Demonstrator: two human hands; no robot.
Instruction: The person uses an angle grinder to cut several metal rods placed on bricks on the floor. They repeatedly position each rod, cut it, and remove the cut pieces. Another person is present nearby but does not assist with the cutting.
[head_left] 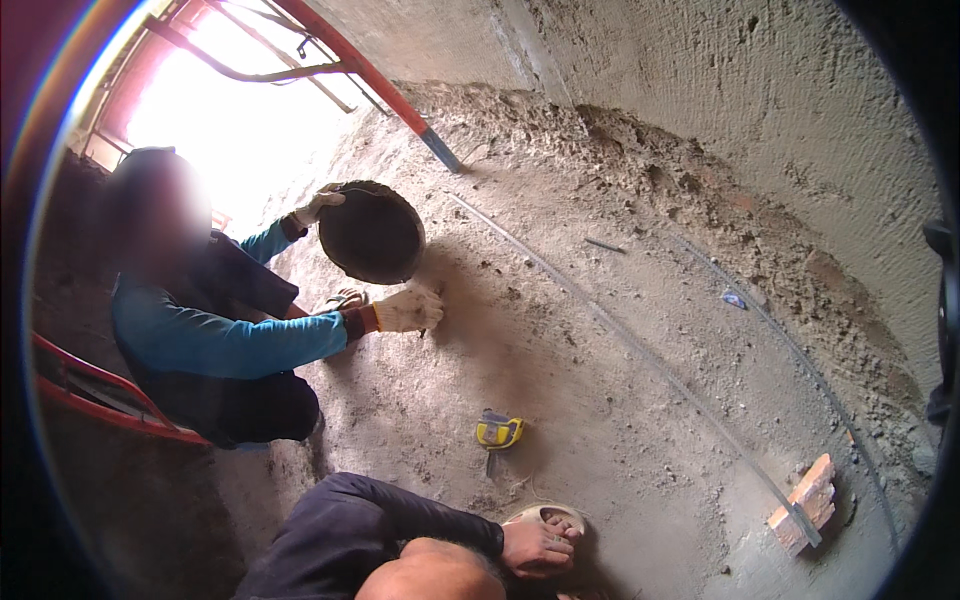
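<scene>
My left hand [540, 549] comes in from the lower left in a dark sleeve [400, 508], past my bare knee [432, 572]. Its fingers are curled in beside my foot in a pale sandal [545, 516], and nothing shows in them. My right hand is out of the picture. Ahead of my foot, a yellow and grey tape measure [498, 431] lies on the ground. To the left, a crouching co-worker [215, 325] tilts a round black basin [372, 232] with one gloved hand [318, 207]. The co-worker's other gloved hand [408, 309] is low over the dusty floor.
A long straight metal bar [620, 335] crosses the rough floor, its near end on a broken brick [803, 505]. Beyond it lie a thin dark line [800, 355] and a blue scrap [733, 298]. An orange metal frame [375, 80] stands before the rough wall [720, 70].
</scene>
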